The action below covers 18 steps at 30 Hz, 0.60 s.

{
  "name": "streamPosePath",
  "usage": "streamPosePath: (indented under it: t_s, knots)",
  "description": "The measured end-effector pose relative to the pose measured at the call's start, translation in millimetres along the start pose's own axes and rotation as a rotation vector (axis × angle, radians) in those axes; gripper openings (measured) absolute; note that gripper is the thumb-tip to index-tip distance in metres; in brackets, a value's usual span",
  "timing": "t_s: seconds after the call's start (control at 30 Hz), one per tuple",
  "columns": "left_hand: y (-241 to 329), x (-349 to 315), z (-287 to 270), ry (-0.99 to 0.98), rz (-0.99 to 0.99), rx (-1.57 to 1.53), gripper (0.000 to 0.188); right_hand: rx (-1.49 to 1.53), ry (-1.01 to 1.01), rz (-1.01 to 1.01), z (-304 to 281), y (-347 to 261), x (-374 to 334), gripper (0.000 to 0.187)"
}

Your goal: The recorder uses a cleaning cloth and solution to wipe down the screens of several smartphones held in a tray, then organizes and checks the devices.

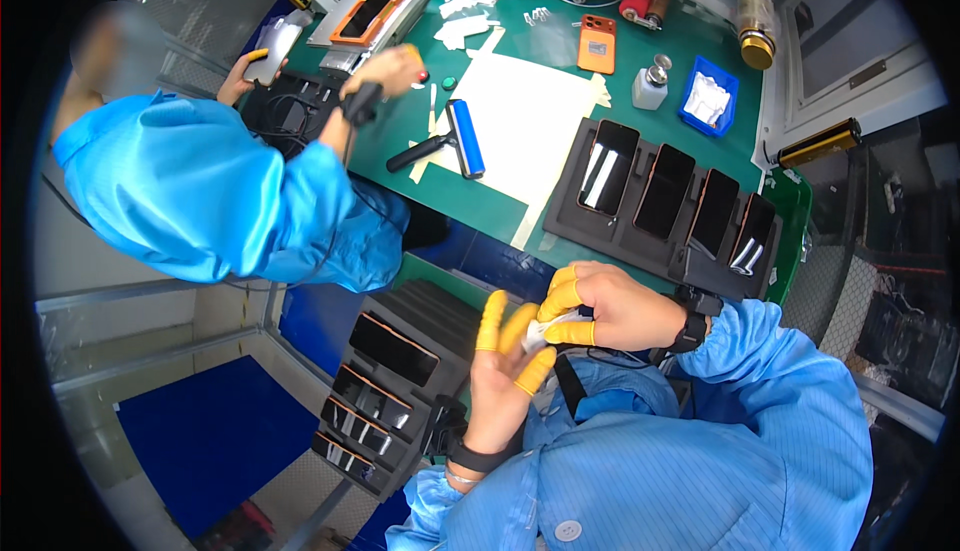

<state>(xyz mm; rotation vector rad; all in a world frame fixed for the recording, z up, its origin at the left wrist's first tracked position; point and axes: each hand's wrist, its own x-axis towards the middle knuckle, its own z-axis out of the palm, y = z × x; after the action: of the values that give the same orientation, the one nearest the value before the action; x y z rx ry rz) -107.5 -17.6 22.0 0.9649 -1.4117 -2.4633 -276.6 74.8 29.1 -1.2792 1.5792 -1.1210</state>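
My left hand (pixel 497 391) and my right hand (pixel 625 306) are close together in front of my body, with yellow finger cots on several fingers. A small crumpled white wipe (pixel 538 333) lies between them. The fingers of my right hand pinch it. Against its other side my left hand has its fingers spread, one pointing up; whether it touches the wipe is hard to see. Just beyond my hands, a dark foam tray (pixel 567 213) on the table bears several phones, among them a black-screened phone (pixel 664 191). Left of my left hand stands another foam tray (pixel 432 349) with more phones.
A co-worker's blue sleeve (pixel 190 181) is at the left. On the green table (pixel 520 36) are a white sheet (pixel 515 101), a blue roller (pixel 466 139), an orange phone (pixel 597 44), a dispenser bottle (pixel 650 85) and a blue bin (pixel 728 87) of white pieces.
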Motion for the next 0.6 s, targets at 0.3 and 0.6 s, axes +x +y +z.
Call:
streamPosePath:
  t_s: [0.3, 0.6]
  knots:
    - [1, 4, -14, 0.02, -0.243, -0.454, 0.035, -0.344, 0.204, -0.288, 20, -2, -6, 0.016]
    - [4, 8, -10, 0.04, -0.216, -0.305, 0.029, -0.28, 0.048, -0.198, 9, 0, -3, 0.018]
